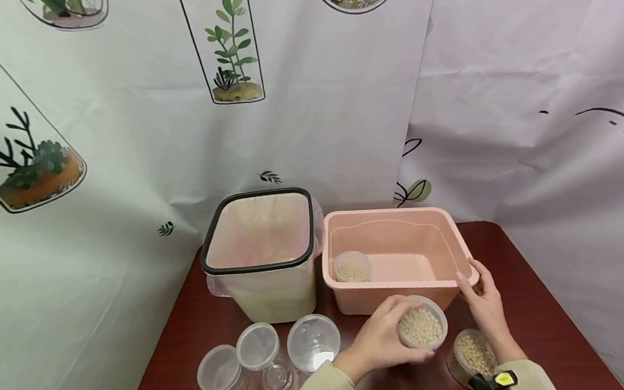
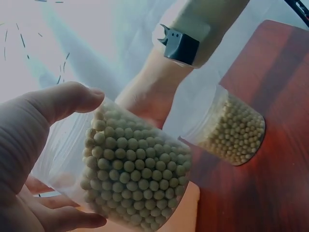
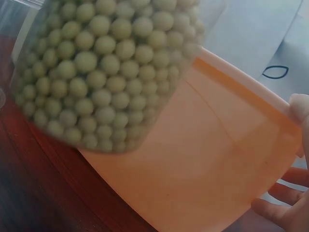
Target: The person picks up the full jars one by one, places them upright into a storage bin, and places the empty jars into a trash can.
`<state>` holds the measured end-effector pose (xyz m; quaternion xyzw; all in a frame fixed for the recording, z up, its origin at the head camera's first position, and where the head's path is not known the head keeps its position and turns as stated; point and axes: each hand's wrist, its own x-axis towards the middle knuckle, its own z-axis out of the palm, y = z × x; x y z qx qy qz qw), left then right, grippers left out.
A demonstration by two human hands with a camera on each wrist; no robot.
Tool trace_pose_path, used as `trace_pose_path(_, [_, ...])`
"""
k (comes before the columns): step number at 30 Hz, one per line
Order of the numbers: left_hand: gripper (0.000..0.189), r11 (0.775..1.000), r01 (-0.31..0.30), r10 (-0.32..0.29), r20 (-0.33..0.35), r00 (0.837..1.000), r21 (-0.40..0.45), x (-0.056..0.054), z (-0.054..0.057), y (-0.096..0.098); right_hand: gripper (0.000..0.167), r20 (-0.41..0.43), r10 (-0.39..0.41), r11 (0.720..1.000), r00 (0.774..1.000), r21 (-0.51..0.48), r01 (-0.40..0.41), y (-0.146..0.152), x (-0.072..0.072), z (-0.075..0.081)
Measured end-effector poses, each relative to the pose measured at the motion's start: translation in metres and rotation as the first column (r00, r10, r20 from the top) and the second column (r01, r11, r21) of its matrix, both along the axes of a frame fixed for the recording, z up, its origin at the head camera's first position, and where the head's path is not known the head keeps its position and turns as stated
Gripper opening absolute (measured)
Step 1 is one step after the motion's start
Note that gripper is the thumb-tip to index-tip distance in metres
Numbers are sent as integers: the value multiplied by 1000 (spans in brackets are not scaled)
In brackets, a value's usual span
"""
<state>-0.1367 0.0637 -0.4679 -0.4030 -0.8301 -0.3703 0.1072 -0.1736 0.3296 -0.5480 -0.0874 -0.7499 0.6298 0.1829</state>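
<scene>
My left hand point(image 1: 377, 341) holds a clear plastic jar point(image 1: 422, 328) partly filled with pale round beads, its thumb and fingers wrapped around the sides. In the left wrist view the jar point(image 2: 137, 169) is tilted. At the front right corner of the pink plastic tub point(image 1: 398, 285), my right hand point(image 1: 487, 303) grips the rim, thumb on top and fingers outside. A similar jar of beads point(image 1: 473, 351) stands on the table below the right wrist. Inside the tub, at its left end, sits another jar point(image 1: 353, 269) with a few pale pieces.
Left of the tub stands a lined waste bin point(image 1: 273, 294) with a black rim. In front of it are several clear containers, among them a lidded tub point(image 1: 223, 373) and a wide one point(image 1: 314, 342). A printed cloth point(image 1: 339, 124) hangs behind the dark red table point(image 1: 546, 323).
</scene>
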Motion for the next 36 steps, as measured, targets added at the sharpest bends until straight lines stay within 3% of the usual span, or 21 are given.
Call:
trace_pose_path(4, [76, 1000, -18, 18, -18, 1000, 17, 1, 8, -2, 61, -4, -10, 1000, 1000, -7, 10, 1, -1, -3])
trace_pose_path(14, [74, 993, -90, 95, -71, 993, 76, -1, 40, -6, 60, -13, -4, 1000, 1000, 30, 4, -6, 3, 13])
trace_pose_path(18, [74, 991, -91, 99, -78, 992, 98, -4, 50, -7, 61, -11, 0, 999, 1000, 38, 0, -10, 8, 20])
trace_pose_path(26, [73, 988, -63, 72, -61, 996, 140, -18, 66, -6, 62, 19, -13, 998, 1000, 61, 12, -5, 4, 12])
trace_pose_path(32, [73, 981, -82, 98, -82, 992, 174, -33, 71, 1, 61, 120, -4, 999, 993, 46, -1, -23, 21, 50])
trace_pose_path(36, [73, 977, -115, 130, -76, 989, 178, -43, 75, 4, 60, 115, -2, 999, 993, 35, -2, -26, 23, 53])
